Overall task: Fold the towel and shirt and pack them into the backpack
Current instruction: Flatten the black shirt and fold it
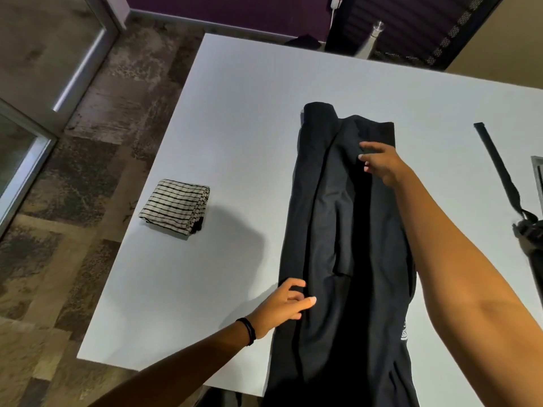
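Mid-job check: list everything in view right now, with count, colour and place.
table: one, white, fills the middle of the view
shirt: one, black, folded into a long strip, centre of the table, reaching past its near edge
towel: one, cream with black stripes, folded, left of the shirt and apart from it
backpack: one, black, at the right edge, mostly out of view
strap: one, black, lying on the table by the backpack
wristband: one, black, left wrist
left hand: at the shirt's left edge, grip unclear
right hand: fingers straight, resting on the shirt's far end
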{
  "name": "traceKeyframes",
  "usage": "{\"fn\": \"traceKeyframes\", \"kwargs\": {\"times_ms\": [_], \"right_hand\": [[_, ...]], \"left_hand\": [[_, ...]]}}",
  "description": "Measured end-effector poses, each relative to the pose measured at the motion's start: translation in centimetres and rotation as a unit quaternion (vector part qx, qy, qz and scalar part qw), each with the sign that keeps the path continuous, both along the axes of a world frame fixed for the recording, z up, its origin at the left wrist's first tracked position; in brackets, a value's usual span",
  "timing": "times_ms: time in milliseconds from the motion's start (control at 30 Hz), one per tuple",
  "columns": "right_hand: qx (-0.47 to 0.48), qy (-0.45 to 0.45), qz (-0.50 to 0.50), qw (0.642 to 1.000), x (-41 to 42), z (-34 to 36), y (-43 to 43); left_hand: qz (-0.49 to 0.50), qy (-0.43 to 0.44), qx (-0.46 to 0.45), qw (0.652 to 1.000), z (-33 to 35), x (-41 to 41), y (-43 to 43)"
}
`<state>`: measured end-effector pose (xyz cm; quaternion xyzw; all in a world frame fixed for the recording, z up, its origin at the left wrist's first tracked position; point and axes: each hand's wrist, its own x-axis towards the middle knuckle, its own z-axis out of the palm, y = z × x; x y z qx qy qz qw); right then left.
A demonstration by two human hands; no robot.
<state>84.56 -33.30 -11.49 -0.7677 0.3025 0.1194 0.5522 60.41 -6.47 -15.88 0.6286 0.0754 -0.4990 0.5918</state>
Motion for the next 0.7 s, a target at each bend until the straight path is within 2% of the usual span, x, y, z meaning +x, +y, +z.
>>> {"fn": "traceKeyframes", "kwargs": {"times_ms": [133, 233, 367, 467, 567, 700], "right_hand": [[-0.007, 0.014, 0.024, 1.000, -0.5, -0.5, 1.1], [0.010, 0.003, 0.036, 0.999, -0.3, -0.4, 1.5], [0.064, -0.046, 0.026, 0.997, 0.4, 0.8, 1.5], [0.079, -0.066, 0.006, 0.995, 0.9, 2.1, 2.2], [0.079, -0.125, 0.002, 0.989, 1.4, 2.7, 2.7], [0.153, -0.223, -0.050, 0.961, 1.5, 3.9, 3.1]], "left_hand": [[0.069, 0.020, -0.034, 0.997, 0.6, 1.5, -0.6], [0.101, 0.004, -0.094, 0.990, 1.2, 2.2, -0.8], [0.047, -0.079, -0.141, 0.986, 2.3, 3.8, -0.5], [-0.001, -0.148, -0.127, 0.981, 2.9, 5.2, -0.2], [-0.039, -0.205, -0.100, 0.973, 3.5, 6.0, -0.1], [-0.015, -0.256, -0.091, 0.962, 3.9, 5.4, -0.1]]}}
